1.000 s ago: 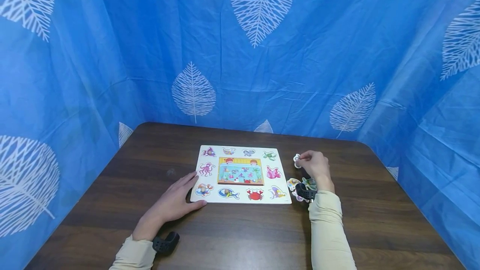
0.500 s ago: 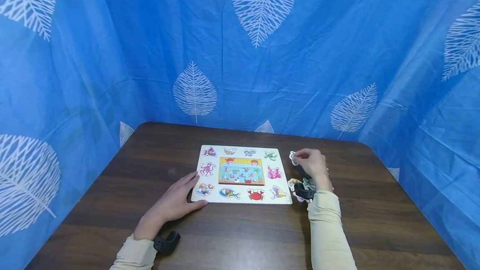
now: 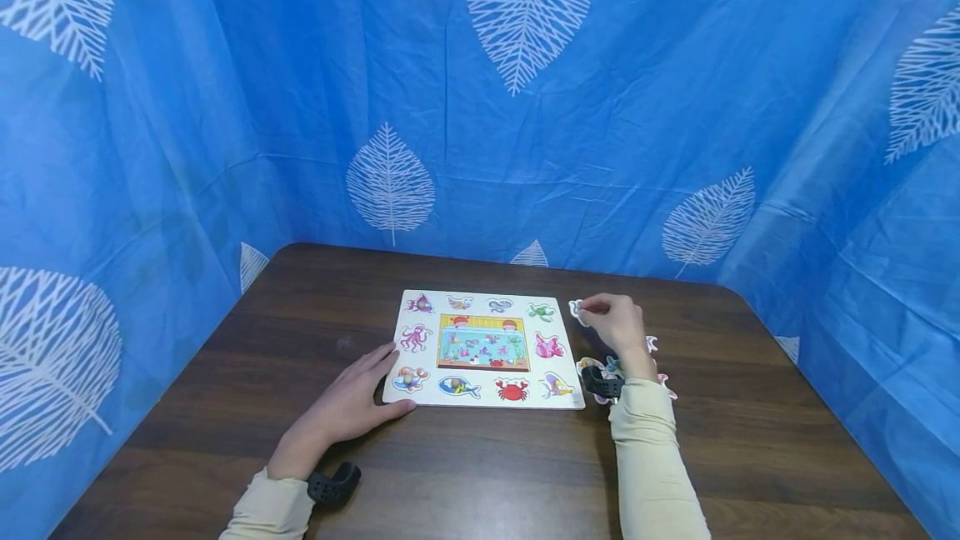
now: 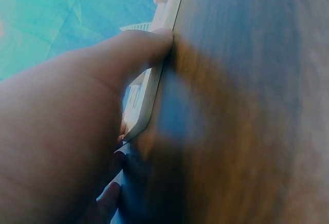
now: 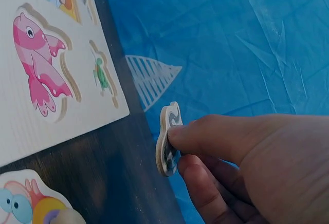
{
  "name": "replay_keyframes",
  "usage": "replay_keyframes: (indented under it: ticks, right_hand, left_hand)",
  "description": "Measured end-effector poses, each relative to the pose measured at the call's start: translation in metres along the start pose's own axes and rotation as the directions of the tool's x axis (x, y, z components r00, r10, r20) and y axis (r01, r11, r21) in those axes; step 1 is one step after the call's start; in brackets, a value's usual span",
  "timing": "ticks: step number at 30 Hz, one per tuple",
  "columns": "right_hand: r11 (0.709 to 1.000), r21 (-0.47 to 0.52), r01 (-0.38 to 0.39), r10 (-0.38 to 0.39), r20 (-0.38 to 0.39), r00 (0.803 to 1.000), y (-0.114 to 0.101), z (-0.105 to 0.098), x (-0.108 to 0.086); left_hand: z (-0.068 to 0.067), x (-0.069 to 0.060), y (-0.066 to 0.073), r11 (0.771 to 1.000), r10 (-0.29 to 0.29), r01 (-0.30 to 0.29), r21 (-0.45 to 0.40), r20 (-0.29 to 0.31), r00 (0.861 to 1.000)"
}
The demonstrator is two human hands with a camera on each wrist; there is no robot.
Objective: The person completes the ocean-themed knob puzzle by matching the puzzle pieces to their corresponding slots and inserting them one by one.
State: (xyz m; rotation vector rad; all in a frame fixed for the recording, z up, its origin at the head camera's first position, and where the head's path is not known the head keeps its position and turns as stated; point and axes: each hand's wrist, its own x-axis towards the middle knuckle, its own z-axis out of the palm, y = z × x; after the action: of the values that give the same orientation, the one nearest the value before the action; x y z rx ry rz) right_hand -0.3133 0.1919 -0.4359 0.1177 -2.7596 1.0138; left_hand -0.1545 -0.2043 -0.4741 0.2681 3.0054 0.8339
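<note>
Up close, the brown wood-grain tabletop shines; the left hand lies with fingers spread against the near-left corner of a sea-creature puzzle board. Just off its far-right corner, the right hand pinches a grey wooden piece. Behind hangs blue leaf-print cloth.

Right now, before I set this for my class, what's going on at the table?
A person's left hand rests against the near left corner of a sea-animal puzzle board. Their right hand pinches a grey piece, apart from the board. The pink fish slot is unfilled, and loose pieces lie on the table beside the board.
</note>
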Motion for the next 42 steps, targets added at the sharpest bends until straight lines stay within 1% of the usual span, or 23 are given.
replay_keyframes:
  ticks: [8,15,22,27,35,42]
  right_hand:
    - [1.0,0.014,-0.011,0.011,0.02,1.0,-0.007,0.003,0.0]
    - [1.0,0.011,0.026,-0.026,0.015,1.0,-0.012,0.008,0.001]
    - [1.0,0.005,0.026,-0.026,0.028,0.999,-0.016,0.014,0.002]
    - [0.999,-0.001,0.047,-0.047,0.032,0.998,-0.019,0.019,0.003]
    - [0.999,-0.003,0.052,-0.052,0.066,0.996,-0.025,0.027,0.001]
    - [0.996,-0.004,0.092,-0.092,0.065,0.994,-0.029,0.029,0.003]
  left_hand:
    - [0.001,0.0,0.0,1.0,0.002,-0.002,0.001,-0.002,1.0]
    - [0.002,0.0,-0.001,1.0,-0.002,0.002,0.001,-0.003,1.0]
    - [0.004,0.0,-0.002,1.0,0.006,-0.006,0.007,-0.014,1.0]
    - [0.006,0.001,-0.003,1.0,0.014,-0.014,0.005,-0.022,1.0]
    - [0.007,0.0,-0.004,1.0,0.019,-0.019,0.003,-0.024,1.0]
    - [0.009,0.0,-0.003,1.0,0.022,-0.022,0.003,-0.03,0.999]
